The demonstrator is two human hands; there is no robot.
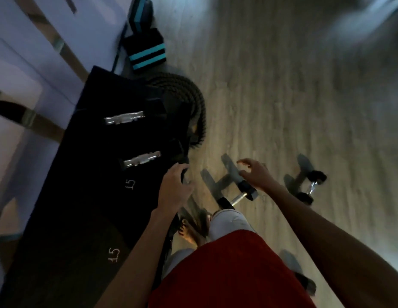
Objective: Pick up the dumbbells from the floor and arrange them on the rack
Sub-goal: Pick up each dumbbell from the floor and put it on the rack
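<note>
A black dumbbell rack (pixel 87 196) fills the left of the dim, blurred view. Two dumbbells lie on it, their chrome handles showing: the far one (pixel 124 118) and the near one (pixel 142 159). My left hand (pixel 174 187) rests on the rack's right edge, fingers curled over the black head of the near dumbbell. My right hand (pixel 256 174) hovers open, fingers spread, just above a dumbbell on the floor (pixel 238 196). A second floor dumbbell (pixel 311 187) lies further right. Part of a third (pixel 302 281) shows beside my right forearm.
A coiled black battle rope (pixel 187 96) lies behind the rack. Black blocks with teal stripes (pixel 147 54) stand by the white wall. My bare foot (pixel 189 232) is on the wooden floor next to the rack.
</note>
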